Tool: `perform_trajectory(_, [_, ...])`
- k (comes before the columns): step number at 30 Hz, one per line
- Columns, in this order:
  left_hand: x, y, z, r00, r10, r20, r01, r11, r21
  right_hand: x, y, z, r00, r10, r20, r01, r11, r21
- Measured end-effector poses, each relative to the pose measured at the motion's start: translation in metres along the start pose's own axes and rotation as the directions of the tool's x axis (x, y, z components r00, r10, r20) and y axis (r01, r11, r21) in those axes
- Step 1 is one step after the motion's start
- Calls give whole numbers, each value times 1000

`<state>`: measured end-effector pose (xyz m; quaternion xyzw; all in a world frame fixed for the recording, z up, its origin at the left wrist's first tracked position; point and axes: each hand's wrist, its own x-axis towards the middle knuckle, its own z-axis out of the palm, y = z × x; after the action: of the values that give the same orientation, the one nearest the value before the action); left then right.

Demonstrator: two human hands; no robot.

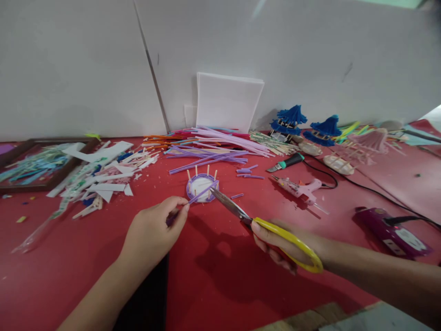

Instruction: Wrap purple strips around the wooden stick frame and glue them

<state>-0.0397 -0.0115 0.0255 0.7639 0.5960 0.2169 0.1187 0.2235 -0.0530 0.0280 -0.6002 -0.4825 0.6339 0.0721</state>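
My left hand [156, 225] pinches one end of a purple pipe cleaner [203, 192], which slants up to the right. Yellow-handled scissors [234, 209] are gripped in my right hand [275, 243], their blade tips at the far end of that pipe cleaner. Whether the blades touch it I cannot tell. Behind the pipe cleaner sits a small round white base [198, 187] with a purple rim and several upright wooden sticks. Short cut purple pieces [246, 172] lie to its right.
Bundles of pipe cleaners [227, 140] lie at the back, before white paper sheets [229, 101]. On the right are a utility knife [285, 162], a pink glue gun [299, 189], a purple power strip [394, 232], cables and blue-roofed models [289, 122]. Paper scraps [106, 177] and a brown frame [34, 187] occupy the left.
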Motion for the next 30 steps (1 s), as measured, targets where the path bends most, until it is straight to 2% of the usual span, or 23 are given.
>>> perform_trajectory(5, [0,0,1,1000,-9,23,9,1000,-2,0,0,1,1000,17,19,-17,1000,5])
perform_trajectory(16, [0,-1,1,995,-48,91,45,999,26,0,-8,4,997,75,-25,-75,997,-35])
perform_trajectory(26, [0,0,1,996,-23,81,21,999,26,6,0,5,999,32,10,-32,999,-9])
perform_trajectory(30, [-2,1,0,1000,-2,31,2,1000,8,6,6,7,1000,24,-15,-25,999,-42])
